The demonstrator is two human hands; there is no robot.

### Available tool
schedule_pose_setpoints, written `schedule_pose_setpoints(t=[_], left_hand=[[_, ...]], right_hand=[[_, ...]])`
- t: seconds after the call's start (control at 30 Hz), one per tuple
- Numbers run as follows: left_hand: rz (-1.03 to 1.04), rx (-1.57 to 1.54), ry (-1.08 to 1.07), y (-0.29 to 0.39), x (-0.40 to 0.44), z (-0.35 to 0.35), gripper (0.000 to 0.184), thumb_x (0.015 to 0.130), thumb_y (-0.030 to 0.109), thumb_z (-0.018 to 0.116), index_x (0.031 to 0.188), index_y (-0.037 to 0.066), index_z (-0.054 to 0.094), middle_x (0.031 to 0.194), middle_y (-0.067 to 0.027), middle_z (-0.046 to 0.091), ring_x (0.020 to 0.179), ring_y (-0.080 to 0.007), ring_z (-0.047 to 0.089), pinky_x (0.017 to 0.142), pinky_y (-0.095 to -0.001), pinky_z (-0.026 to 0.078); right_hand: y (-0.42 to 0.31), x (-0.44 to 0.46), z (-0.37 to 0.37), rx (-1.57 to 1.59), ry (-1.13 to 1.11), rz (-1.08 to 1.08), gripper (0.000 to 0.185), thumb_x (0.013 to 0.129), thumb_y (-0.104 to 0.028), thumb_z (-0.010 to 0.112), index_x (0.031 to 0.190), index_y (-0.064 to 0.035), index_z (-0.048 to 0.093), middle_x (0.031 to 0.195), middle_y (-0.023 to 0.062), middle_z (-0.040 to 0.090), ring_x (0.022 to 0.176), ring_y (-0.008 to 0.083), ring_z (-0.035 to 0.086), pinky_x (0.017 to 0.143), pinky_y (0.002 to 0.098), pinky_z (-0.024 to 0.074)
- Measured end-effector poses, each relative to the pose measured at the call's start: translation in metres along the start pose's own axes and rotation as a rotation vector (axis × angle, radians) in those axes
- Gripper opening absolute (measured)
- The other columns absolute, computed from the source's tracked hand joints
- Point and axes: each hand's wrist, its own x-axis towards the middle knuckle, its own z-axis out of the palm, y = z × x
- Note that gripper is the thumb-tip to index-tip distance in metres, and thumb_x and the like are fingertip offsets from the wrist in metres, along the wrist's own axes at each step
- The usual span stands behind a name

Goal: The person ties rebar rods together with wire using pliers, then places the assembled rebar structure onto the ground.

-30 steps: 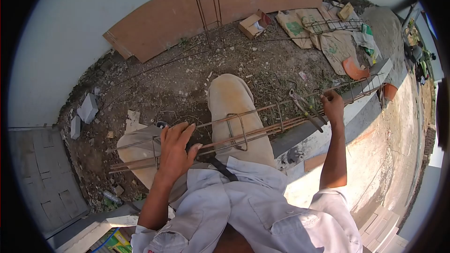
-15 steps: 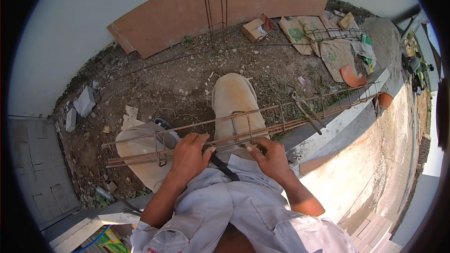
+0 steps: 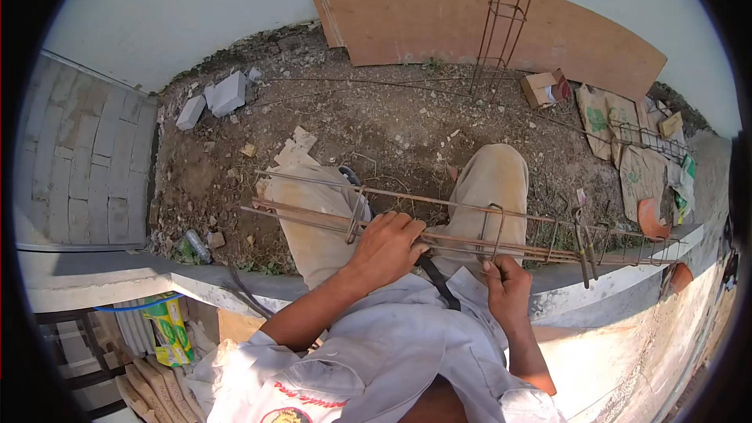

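Note:
A long, narrow rebar cage (image 3: 548,254) of rusty rods lies across my thighs. My left hand (image 3: 385,249) is closed over its lower rods, fingers curled on top, just right of a bent stirrup (image 3: 356,215). Another stirrup (image 3: 500,227) stands upright over my other knee. At its lower corner my right hand (image 3: 509,286) pinches with thumb and forefinger against the lower rods; what lies between the fingertips is too small to make out. Steel pincers (image 3: 584,249) with long handles hang on the cage farther right.
Rubble-strewn soil (image 3: 376,125) lies ahead, with white blocks (image 3: 229,94) at left. A vertical rebar column (image 3: 501,35) stands before a plywood sheet (image 3: 439,23). A cardboard box (image 3: 539,90) and paper sacks (image 3: 641,176) lie right. A concrete ledge (image 3: 611,282) runs beneath the cage.
The view has turned left, so the surroundings sit farther right in it. My left hand has come closer to the left stirrup along the rods. My right hand stays by the other stirrup.

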Motion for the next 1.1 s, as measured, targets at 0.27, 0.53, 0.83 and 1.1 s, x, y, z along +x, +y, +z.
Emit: schedule_pose_setpoints(t=[0.27, 0.53, 0.83, 1.1], left_hand=[[-0.052, 0.02, 0.354, -0.018, -0.018, -0.041, 0.03, 0.085, 0.012, 0.083, 0.112, 0.002, 0.072, 0.109, -0.015, 0.068, 0.102, -0.0381, 0.064, 0.091, -0.0483, 0.049], [-0.364, 0.087, 0.27, -0.056, -0.022, -0.065, 0.024, 0.088, 0.022, 0.083, 0.083, 0.001, 0.074, 0.084, -0.0169, 0.067, 0.091, -0.0397, 0.064, 0.086, -0.0499, 0.048], [-0.267, 0.249, 0.388, -0.066, -0.016, -0.038, 0.023, 0.084, 0.017, 0.079, 0.069, 0.004, 0.067, 0.08, -0.0148, 0.065, 0.084, -0.0358, 0.062, 0.08, -0.0489, 0.045], [-0.289, 0.232, 0.308, -0.069, -0.016, -0.048, 0.023, 0.085, 0.018, 0.081, 0.073, 0.003, 0.067, 0.082, -0.0158, 0.064, 0.086, -0.0382, 0.06, 0.083, -0.0504, 0.044]], right_hand=[[0.008, 0.002, 0.005, 0.01, -0.011, -0.011, 0.02, 0.101, -0.012, 0.073, 0.091, 0.0034, 0.068, 0.068, 0.0142, 0.062, 0.062, 0.0173, 0.052, 0.061, 0.0357, 0.0473], [-0.012, 0.003, 0.02, 0.083, -0.096, 0.024, 0.018, 0.103, -0.011, 0.072, 0.095, 0.0044, 0.07, 0.074, 0.0111, 0.071, 0.067, 0.0127, 0.061, 0.064, 0.0321, 0.0515], [-0.013, 0.007, 0.035, 0.08, -0.071, 0.027, 0.015, 0.102, -0.01, 0.074, 0.095, 0.0033, 0.07, 0.074, 0.0117, 0.072, 0.064, 0.0145, 0.063, 0.063, 0.0338, 0.0526], [-0.016, 0.012, 0.04, 0.003, -0.14, 0.065, 0.014, 0.099, -0.013, 0.076, 0.096, -0.0002, 0.071, 0.08, 0.0211, 0.072, 0.068, 0.0368, 0.069, 0.065, 0.0437, 0.0543]])
